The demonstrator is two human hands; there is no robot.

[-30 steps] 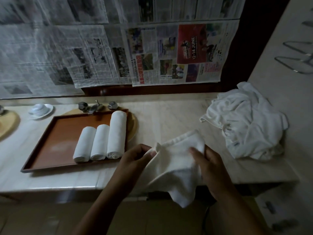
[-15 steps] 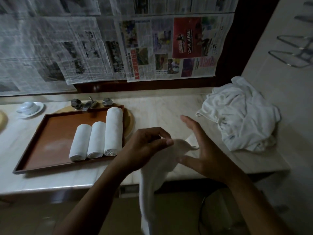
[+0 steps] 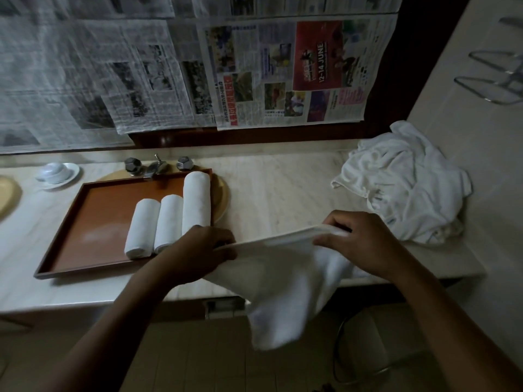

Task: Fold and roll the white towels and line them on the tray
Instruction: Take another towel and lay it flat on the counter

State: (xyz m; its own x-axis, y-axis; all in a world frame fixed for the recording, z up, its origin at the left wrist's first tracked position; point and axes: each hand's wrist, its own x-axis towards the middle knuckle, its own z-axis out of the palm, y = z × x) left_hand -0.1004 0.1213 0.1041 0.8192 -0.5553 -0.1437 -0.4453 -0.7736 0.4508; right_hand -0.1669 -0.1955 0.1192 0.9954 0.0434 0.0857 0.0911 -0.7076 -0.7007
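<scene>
My left hand [image 3: 198,251] and right hand [image 3: 365,244] each pinch the white towel [image 3: 283,278], top edge taut, its body hanging past the counter [image 3: 283,193] edge. Bare counter lies between the tray [image 3: 93,222], holding three rolled towels [image 3: 169,219], and the towel heap [image 3: 404,182].

A white towel [image 3: 283,278] is pinched along its top edge between the left hand [image 3: 198,250] and the right hand [image 3: 359,239]. Its lower part hangs past the front edge of the table [image 3: 283,193]. Three rolled towels [image 3: 169,219] lie touching, side by side, at the right end of the brown tray [image 3: 93,222], the rightmost being the longest. A crumpled towel heap [image 3: 404,182] lies at the table's far right.
</scene>
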